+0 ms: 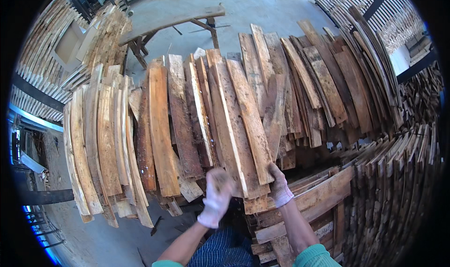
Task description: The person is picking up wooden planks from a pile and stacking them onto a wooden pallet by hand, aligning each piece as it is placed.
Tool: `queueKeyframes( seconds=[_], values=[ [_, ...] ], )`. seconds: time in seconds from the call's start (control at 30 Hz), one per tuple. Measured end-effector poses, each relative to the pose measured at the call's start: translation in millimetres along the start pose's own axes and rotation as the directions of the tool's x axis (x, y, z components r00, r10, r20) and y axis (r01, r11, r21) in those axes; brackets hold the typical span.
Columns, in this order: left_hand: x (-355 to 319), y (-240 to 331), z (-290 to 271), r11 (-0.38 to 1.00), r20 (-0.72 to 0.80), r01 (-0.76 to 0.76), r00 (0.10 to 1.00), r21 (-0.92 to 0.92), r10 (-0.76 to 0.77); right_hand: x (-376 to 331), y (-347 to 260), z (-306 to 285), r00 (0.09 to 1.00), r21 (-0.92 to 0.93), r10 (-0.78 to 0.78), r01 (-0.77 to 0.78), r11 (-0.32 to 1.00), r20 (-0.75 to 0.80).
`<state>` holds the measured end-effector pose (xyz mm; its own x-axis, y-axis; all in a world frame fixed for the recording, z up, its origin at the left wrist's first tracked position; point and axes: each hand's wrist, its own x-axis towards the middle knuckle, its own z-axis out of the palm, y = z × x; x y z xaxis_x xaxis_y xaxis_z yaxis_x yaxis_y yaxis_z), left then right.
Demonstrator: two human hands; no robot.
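Both my hands wear pale work gloves. My left hand (216,195) grips the near ends of a few rough wooden planks (239,121) that lean away from me in the middle of the pile. My right hand (279,185) holds the right edge of the same bundle at its lower end. The planks are brown, stained and uneven, with one pale cut edge showing.
Stacks of similar boards fan out on the left (105,140) and the right (323,79). A neat pile of slats (393,192) stands at the right. A wooden trestle (173,25) stands on the concrete floor beyond. More stacked boards line the far left.
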<state>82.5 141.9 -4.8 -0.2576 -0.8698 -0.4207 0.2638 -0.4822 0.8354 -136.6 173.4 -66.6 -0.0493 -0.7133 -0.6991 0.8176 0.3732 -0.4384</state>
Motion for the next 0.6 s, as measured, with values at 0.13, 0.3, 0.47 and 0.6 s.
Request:
queueKeyframes(
  seconds=[0.13,0.3,0.47,0.6],
  values=[
    [82,-22,1,0.7,-0.221,0.239,0.968,0.672,-0.119,5,12,3,0.999,-0.009,0.014,-0.014,1.0,0.029],
    [50,9,22,0.978,-0.056,0.164,0.986,0.13,-0.158,-42,-3,30,0.997,-0.18,-0.006,0.02,0.983,0.077],
    [-94,15,18,0.929,0.074,0.244,0.959,0.277,-0.273,-174,16,-14,0.978,-0.374,0.182,-0.134,0.918,0.097],
    [-66,-23,-6,0.841,0.035,0.46,0.882,-0.286,-0.47,-183,8,-4,0.968,-0.004,0.183,-0.185,0.983,0.17]
  ],
)
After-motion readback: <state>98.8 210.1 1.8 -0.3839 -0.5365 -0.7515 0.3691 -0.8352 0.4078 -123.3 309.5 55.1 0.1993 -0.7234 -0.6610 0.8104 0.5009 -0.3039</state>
